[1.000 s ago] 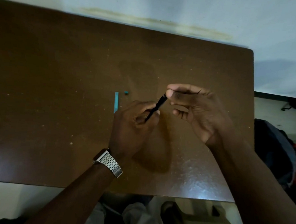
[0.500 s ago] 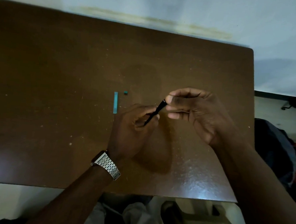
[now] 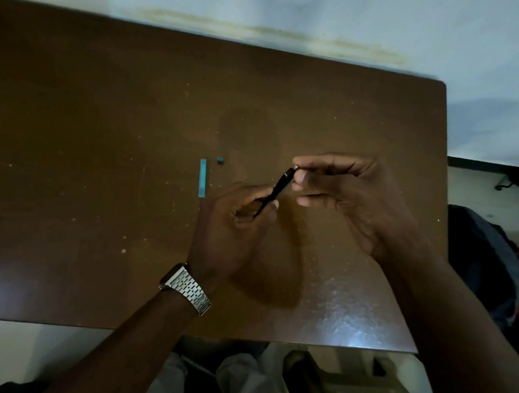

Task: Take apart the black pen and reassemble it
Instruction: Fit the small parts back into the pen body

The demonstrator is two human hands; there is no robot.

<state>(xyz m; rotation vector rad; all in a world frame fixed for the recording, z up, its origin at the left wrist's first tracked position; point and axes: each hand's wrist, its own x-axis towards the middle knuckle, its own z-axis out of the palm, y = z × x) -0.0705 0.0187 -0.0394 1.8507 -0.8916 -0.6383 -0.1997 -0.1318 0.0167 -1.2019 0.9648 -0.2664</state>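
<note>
The black pen [image 3: 278, 187] slants above the brown table [image 3: 102, 156], its upper end pointing up and right. My left hand [image 3: 232, 225], with a metal watch at the wrist, grips the pen's lower part, which is hidden inside the fingers. My right hand [image 3: 343, 195] pinches the pen's upper tip between thumb and forefinger; a small light-coloured bit shows at that tip. A teal strip-shaped piece [image 3: 202, 178] and a tiny teal piece [image 3: 220, 161] lie on the table left of the hands.
The table's right edge [image 3: 443, 177] runs close to my right hand. A dark bag [image 3: 485, 258] sits on the floor to the right. My lap and a chair frame [image 3: 347, 381] show below the table's near edge.
My right hand has shifted slightly and its finger pinch has closed tighter on the pen's upper tip. My left hand and the pen stay almost where they were.
</note>
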